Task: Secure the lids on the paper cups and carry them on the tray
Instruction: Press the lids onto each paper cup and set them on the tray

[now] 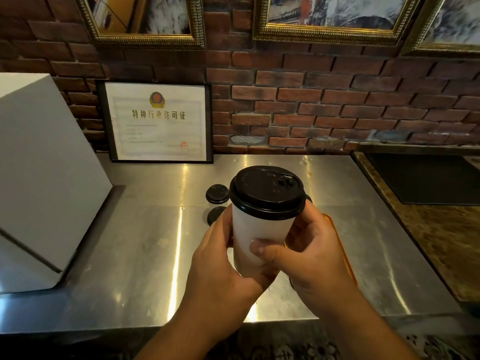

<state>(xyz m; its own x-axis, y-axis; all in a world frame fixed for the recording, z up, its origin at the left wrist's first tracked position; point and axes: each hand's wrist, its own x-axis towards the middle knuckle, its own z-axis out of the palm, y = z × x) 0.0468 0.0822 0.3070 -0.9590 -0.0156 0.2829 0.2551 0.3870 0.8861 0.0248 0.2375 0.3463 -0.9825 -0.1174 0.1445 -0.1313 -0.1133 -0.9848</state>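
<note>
We hold the white paper cup (259, 231) over the middle of the steel counter (145, 245), left hand (219, 258) and right hand (314, 249) both curled round its sides. Its black lid (267, 190) is on. It looks thin and squashy, so we grip gently, down low.

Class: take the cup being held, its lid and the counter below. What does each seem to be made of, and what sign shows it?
Cup: probably paper, matt white, no shine.
Lid: likely plastic, black, moulded with embossed marks and a sip opening.
Counter: apparently stainless steel, brushed, with streaked reflections of light.
</note>
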